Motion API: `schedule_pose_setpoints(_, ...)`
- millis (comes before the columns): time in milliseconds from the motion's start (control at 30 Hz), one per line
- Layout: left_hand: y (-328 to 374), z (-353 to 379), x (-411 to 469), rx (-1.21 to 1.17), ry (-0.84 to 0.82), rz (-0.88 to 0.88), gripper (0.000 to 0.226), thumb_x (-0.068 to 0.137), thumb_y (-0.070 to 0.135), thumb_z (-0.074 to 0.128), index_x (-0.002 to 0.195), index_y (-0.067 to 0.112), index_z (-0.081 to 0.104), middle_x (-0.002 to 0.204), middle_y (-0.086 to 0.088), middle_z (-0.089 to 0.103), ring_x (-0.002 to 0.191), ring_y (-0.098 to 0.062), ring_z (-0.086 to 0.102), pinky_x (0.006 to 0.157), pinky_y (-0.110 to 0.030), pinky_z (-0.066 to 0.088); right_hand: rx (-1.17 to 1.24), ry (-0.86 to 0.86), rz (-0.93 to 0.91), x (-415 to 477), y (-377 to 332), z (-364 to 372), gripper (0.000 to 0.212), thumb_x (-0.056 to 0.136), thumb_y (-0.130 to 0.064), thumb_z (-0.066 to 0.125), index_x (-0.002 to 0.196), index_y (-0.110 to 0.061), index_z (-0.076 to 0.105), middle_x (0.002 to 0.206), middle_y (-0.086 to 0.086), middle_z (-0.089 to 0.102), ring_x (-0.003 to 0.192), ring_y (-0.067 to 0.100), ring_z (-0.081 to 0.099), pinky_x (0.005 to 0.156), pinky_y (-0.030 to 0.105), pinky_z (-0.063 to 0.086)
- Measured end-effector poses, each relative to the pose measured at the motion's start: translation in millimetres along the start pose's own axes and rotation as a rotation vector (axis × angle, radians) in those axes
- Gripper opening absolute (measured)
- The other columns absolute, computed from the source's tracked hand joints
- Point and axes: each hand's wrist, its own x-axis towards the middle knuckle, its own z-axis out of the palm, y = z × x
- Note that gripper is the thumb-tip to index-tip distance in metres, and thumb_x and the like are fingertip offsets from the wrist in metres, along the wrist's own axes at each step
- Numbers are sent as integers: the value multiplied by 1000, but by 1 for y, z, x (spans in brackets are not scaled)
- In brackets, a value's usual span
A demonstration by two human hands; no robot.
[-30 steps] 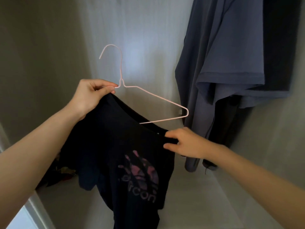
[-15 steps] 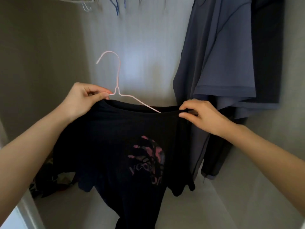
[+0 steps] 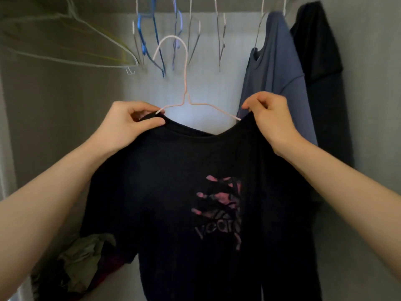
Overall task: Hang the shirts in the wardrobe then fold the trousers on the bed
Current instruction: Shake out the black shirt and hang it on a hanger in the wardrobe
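Two hands, left hand (image 3: 127,122) and right hand (image 3: 270,117), pinch a black shirt's (image 3: 173,192) shoulders; shirt hangs lengthwise downward, pink hanger (image 3: 186,98) hook pointing up.

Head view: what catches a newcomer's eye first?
A black shirt with a pink print fills the centre, held up on a pink hanger, with the left hand and right hand gripping its shoulders. Behind it, empty hangers hang along the top, with a blue shirt at the upper right.

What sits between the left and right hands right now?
In the head view, the pink hanger's wire shoulders and the black shirt's sagging collar span that gap.
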Motion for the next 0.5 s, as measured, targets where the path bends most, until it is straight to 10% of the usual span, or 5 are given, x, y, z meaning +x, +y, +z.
schedule_pose_setpoints(500,14,-23,48,235,-27,-69,13,91,27,68,80,28,76,77,9,74,72,-2,63,72,-23,50,-163,-321,-185,45,-46,-30,28,94,-25,60,75,-5,64,73,-1,60,71,7,55,75,27,46)
